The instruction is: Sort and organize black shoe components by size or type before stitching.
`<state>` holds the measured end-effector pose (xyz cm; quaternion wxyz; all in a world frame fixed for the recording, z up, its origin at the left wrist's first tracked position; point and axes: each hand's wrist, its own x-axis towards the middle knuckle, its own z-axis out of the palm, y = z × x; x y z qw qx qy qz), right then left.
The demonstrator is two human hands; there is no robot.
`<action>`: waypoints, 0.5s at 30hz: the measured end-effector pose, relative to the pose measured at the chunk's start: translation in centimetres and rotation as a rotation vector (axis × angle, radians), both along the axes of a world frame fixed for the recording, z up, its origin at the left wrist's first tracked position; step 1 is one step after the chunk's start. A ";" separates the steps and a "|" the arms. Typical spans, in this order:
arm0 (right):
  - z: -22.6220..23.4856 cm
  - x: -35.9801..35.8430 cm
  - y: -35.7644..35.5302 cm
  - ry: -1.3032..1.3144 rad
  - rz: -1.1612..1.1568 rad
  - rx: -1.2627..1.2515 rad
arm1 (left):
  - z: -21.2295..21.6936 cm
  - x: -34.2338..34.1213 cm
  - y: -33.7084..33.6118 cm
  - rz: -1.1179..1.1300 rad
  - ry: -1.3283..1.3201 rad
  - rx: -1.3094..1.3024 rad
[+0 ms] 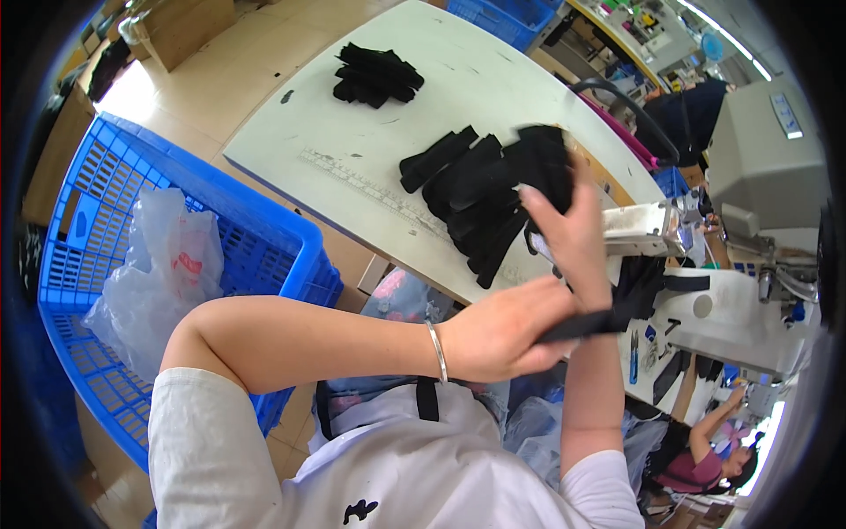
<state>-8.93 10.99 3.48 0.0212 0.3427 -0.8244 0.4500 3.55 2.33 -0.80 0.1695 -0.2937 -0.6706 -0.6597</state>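
Note:
My left hand [515, 328] crosses in front of my right wrist, its fingers closed around a black fabric strip [589, 326] whose far end points to the sewing machine. Over the white table [308, 123] my right hand [573, 231] reaches away from me, thumb spread, its fingers blurred. Between that thumb and those fingers a black fabric piece [545, 154] appears pinched, its top edge smeared. Below it lies a fanned pile of black fabric pieces [467, 189]. A smaller black stack [377, 75] rests farther off on the table.
The sewing machine [639, 231] stands at the right, with more black fabric beside it and blue-handled snips [634, 357] nearby. At the left is a blue plastic crate [185, 159] holding a clear plastic bag [163, 273]. A person [705, 458] sits at the lower right.

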 end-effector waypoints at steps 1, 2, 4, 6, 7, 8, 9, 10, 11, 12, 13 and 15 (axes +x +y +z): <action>-0.2 0.1 -2.6 -0.012 0.070 -0.013 | 0.0 0.0 -0.3 0.016 0.110 -0.046; -0.3 0.1 -4.8 0.033 0.144 0.000 | 0.1 -0.3 -0.4 0.012 0.201 -0.051; -0.7 -0.1 -9.2 0.220 0.286 0.035 | 0.6 -0.9 -0.9 0.026 0.290 -0.061; -1.8 -0.2 -13.4 0.362 0.359 0.049 | 1.7 -1.3 -1.7 0.201 0.390 -0.032; -2.1 0.3 -15.6 0.363 0.377 0.035 | 2.0 -1.5 -2.1 0.217 0.391 -0.035; -2.2 0.6 -17.3 0.292 0.382 0.091 | 2.4 -1.7 -2.5 0.221 0.345 0.037; -2.6 0.9 -18.8 0.297 0.390 0.093 | 2.7 -1.8 -2.8 0.222 0.299 0.111; -3.3 1.0 -20.2 0.305 0.349 0.166 | 2.6 -1.9 -3.1 0.284 0.279 0.082; -4.2 1.1 -21.5 0.311 0.306 0.240 | 2.7 -1.8 -3.1 0.295 0.284 0.082; -5.2 1.2 -22.7 0.317 0.314 0.242 | 2.9 -1.8 -3.0 0.307 0.279 0.063; -6.6 1.1 -23.7 0.463 0.249 0.348 | 3.0 -1.7 -3.0 0.318 0.272 0.044; -7.9 1.3 -24.2 0.613 0.184 0.458 | 3.3 -1.7 -3.5 0.289 0.285 0.016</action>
